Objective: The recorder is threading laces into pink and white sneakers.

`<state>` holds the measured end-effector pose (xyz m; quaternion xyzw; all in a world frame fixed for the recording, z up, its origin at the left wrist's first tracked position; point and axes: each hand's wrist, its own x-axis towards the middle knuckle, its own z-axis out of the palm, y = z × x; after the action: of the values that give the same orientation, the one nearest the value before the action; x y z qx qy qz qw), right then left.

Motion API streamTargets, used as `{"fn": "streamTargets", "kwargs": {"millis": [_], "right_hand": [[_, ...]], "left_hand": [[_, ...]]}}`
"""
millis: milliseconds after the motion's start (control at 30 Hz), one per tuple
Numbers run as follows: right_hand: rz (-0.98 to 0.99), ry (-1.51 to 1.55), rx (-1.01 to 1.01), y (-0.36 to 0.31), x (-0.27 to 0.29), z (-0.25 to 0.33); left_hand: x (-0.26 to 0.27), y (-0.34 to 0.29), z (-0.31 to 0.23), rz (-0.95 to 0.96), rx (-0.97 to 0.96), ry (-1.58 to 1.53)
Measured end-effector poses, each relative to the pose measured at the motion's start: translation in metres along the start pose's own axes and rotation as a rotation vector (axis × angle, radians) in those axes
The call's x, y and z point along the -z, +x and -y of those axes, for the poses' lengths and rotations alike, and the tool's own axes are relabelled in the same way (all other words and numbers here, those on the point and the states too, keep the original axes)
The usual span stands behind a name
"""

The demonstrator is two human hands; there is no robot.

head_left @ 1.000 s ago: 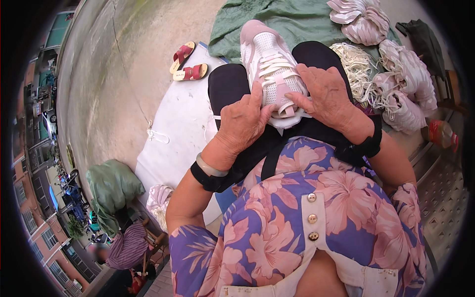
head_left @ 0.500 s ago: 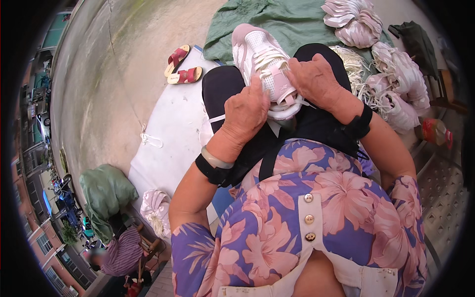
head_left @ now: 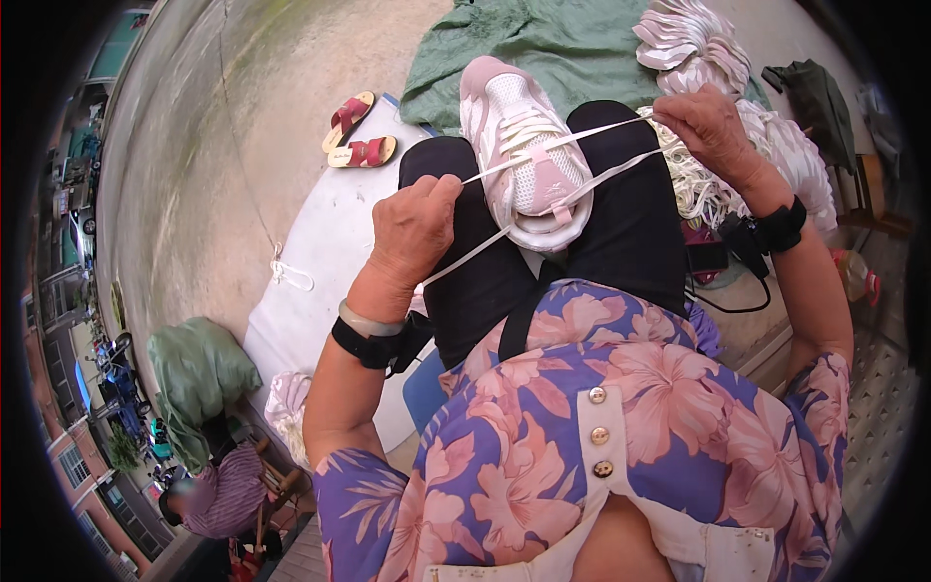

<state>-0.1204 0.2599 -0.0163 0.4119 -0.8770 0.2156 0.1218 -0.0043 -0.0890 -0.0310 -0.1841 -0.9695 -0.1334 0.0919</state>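
Observation:
A pink and white sneaker (head_left: 533, 184) rests between my knees, its toe pointing away from me. White laces run through its upper eyelets. My left hand (head_left: 415, 221) is closed on one end of the white shoelace (head_left: 609, 127), left of the shoe. On the right, my right hand (head_left: 713, 133) pinches the other end, raised beyond my right knee. Both lace ends stretch taut across the shoe's tongue, and looser lengths hang back toward its heel opening. The lower part of the shoe is hidden by my legs.
Bundles of pink and white shoe uppers (head_left: 690, 44) lie at the far right by loose white laces (head_left: 690, 179). A green cloth (head_left: 524, 44) spreads ahead. Red sandals (head_left: 364, 152) stand on a white sheet (head_left: 320, 228). Another person (head_left: 223, 495) sits at the lower left.
Both hands have moved apart from the shoe, left hand to the left and right hand to the right and up, drawing the lace ends out tight.

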Motion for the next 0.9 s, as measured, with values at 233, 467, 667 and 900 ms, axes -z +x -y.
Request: {"fn": "streamTargets", "kwargs": {"millis": [233,467,667,900], "right_hand": [[0.062,0.002,-0.079,-0.039,-0.006,-0.021],[-0.046,-0.213,-0.103,-0.084,0.037,-0.075],[-0.047,-0.376,-0.123,-0.125,0.058,-0.113],[-0.036,-0.454,-0.309,-0.172,0.073,-0.170]], "left_hand": [[-0.004,-0.018,-0.005,-0.068,0.038,-0.058],[0.019,-0.055,0.039,-0.075,0.026,0.065],[0.061,-0.104,0.079,0.001,-0.070,0.249],[0.105,-0.126,0.085,0.014,-0.108,0.372]]}}
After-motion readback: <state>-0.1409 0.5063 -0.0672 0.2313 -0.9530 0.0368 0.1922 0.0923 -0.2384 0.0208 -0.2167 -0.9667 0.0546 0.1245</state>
